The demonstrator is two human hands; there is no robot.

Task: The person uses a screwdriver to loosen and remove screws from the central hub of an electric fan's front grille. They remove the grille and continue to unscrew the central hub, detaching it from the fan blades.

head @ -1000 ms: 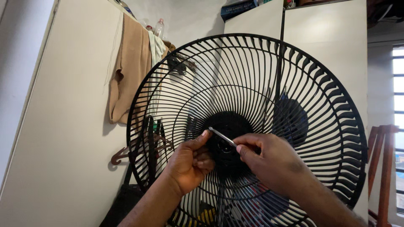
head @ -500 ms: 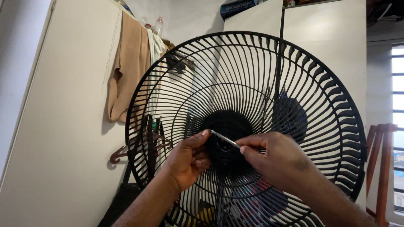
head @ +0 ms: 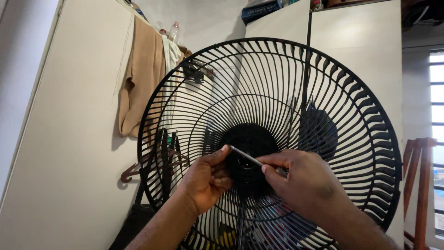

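Fan guard (head: 323,92): round black plastic grille with curved ribs, held upright and filling most of the view. Its solid black hub (head: 249,139) sits just below and left of the picture's middle.

Left hand (head: 206,178): comes up from 7 o'clock and rests against the guard at the 8 o'clock side of the hub. Fingers are curled in on the ribs, and the thumb is stretched up so that its tip touches the end of the metal rod.

Metal rod (head: 246,156): thin, silver, slanted from upper left to lower right across the lower part of the hub. Its upper end meets the left thumb tip; its lower end disappears into the right hand.

Right hand (head: 303,180): comes in from 5 o'clock, closed narrowly, pinching the rod between thumb and forefinger at the 4 o'clock side of the hub.

Tan cloth (head: 141,78): hangs over the top of a pale cabinet panel (head: 69,139) at 10 o'clock, behind the guard's rim.

Clear bottle (head: 174,31): stands on top at 11 o'clock, above the cloth.

Brown hangers (head: 134,170): hang at 8 o'clock, partly seen through the ribs.

Red wooden frame (head: 423,185): stands at 4 o'clock by the window.
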